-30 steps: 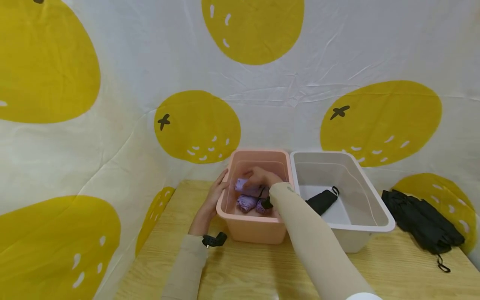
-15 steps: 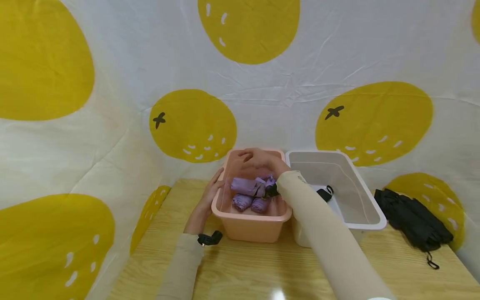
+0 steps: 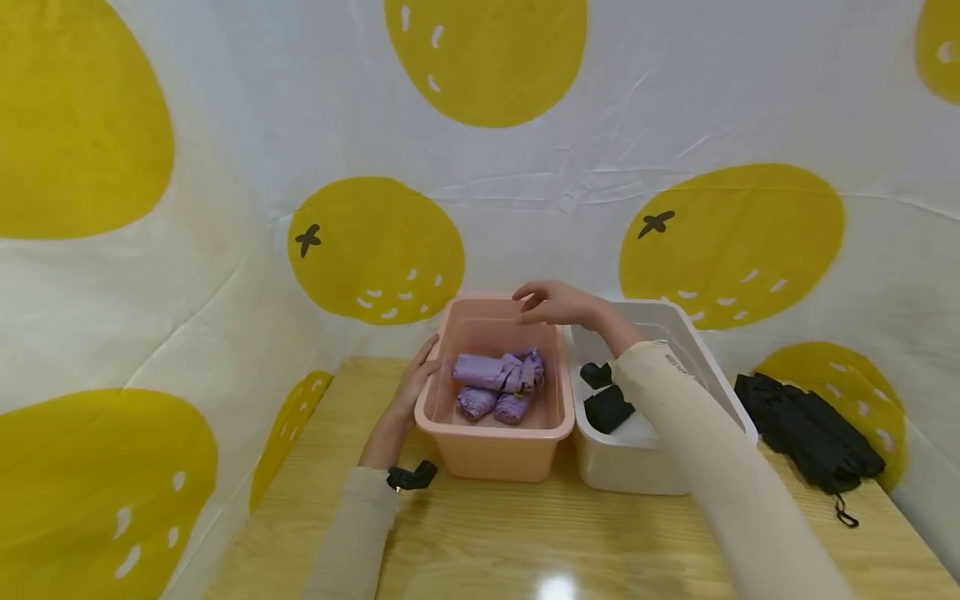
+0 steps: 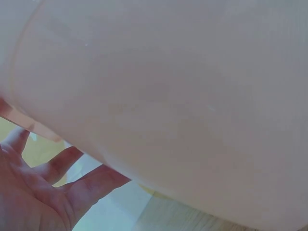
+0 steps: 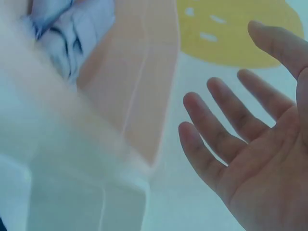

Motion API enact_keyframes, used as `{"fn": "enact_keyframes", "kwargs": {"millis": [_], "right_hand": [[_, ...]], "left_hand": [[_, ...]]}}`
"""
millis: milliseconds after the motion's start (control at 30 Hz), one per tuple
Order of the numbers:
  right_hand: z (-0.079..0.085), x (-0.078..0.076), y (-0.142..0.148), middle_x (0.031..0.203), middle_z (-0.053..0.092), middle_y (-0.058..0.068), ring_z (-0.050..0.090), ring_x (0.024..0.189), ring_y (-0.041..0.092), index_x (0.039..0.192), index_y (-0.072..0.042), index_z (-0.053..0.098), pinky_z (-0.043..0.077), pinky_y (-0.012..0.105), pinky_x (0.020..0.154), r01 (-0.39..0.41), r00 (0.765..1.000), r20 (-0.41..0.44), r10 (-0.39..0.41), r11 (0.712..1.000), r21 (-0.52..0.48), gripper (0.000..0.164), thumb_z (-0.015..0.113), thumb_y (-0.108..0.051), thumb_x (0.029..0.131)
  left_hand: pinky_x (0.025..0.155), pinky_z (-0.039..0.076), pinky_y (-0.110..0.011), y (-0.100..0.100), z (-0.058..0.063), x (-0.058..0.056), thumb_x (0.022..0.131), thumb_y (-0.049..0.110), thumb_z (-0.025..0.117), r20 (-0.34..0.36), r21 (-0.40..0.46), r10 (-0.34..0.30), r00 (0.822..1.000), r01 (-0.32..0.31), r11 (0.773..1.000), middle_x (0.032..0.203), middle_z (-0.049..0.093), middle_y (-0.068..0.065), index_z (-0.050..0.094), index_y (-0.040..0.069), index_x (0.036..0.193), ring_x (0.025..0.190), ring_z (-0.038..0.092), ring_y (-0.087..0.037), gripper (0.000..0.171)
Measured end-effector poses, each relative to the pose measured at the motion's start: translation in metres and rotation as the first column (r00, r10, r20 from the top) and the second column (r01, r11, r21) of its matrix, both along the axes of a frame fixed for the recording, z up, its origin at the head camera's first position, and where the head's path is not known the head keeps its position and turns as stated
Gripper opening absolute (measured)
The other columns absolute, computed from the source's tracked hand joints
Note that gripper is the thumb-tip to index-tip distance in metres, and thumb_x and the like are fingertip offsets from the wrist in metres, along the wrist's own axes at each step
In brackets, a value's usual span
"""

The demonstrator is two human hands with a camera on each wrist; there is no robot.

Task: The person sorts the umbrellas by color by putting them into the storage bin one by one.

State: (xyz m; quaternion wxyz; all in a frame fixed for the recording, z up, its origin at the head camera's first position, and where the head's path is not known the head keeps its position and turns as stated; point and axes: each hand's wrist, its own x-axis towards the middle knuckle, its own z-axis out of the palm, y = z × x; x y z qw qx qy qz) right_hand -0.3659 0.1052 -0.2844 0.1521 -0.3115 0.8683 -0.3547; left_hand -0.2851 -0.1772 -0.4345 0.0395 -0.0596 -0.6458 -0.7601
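Inside the pink bin lie several purple folded umbrellas; one rests across two others, whose ends face me. My left hand touches the bin's left rim, and the left wrist view shows its fingers spread loosely against the outer wall. My right hand hovers over the far right corner of the pink bin, holding nothing. Its fingers are spread and relaxed in the right wrist view. Part of a black folded umbrella shows in the white bin; my right sleeve hides the remainder.
The two bins stand side by side on a wooden table, close to the fruit-print cloth behind. A larger, loosely bundled black umbrella with a strap lies on the table right of the white bin.
My right hand has risen out of the pink bin, away from the purple umbrellas, and moved right. The left hand stays on the pink bin's rim. The head view has shifted slightly right.
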Motion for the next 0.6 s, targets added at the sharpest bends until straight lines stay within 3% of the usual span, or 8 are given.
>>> {"fn": "enact_keyframes", "kwargs": {"millis": [167,333,600], "right_hand": [[0.005,0.009,0.042,0.130,0.056,0.017,0.053,0.116,0.031,0.137,-0.013,0.052,0.044,0.050,0.096,0.060,0.997,-0.040,-0.059,0.998,0.026,0.050,0.067,-0.029,0.092],[0.004,0.016,0.090,0.126,0.057,0.017,0.056,0.110,0.031,0.137,-0.008,0.050,0.044,0.052,0.095,0.111,0.994,-0.013,-0.111,0.994,0.008,0.049,0.064,-0.027,0.095],[-0.001,0.005,0.169,0.136,0.048,0.026,0.056,0.113,0.036,0.145,0.001,0.037,0.043,0.052,0.097,0.211,0.977,0.062,-0.205,0.969,-0.129,0.056,0.054,-0.028,0.101]], "left_hand": [[0.112,0.025,-0.044,0.000,0.000,-0.001,0.100,0.011,0.045,0.003,-0.014,0.021,1.000,-0.021,1.000,0.157,0.024,-0.014,0.026,0.018,0.155,0.139,0.029,-0.032,0.059],[0.111,0.026,-0.042,-0.002,0.002,-0.002,0.101,0.013,0.046,0.024,-0.047,0.038,0.999,-0.037,0.998,0.157,0.024,-0.011,0.027,0.022,0.155,0.138,0.030,-0.029,0.059],[0.111,0.026,-0.039,-0.015,0.005,0.001,0.100,0.013,0.047,0.032,-0.053,0.064,0.997,-0.063,0.997,0.157,0.024,-0.010,0.026,0.023,0.155,0.139,0.029,-0.026,0.060]]}}
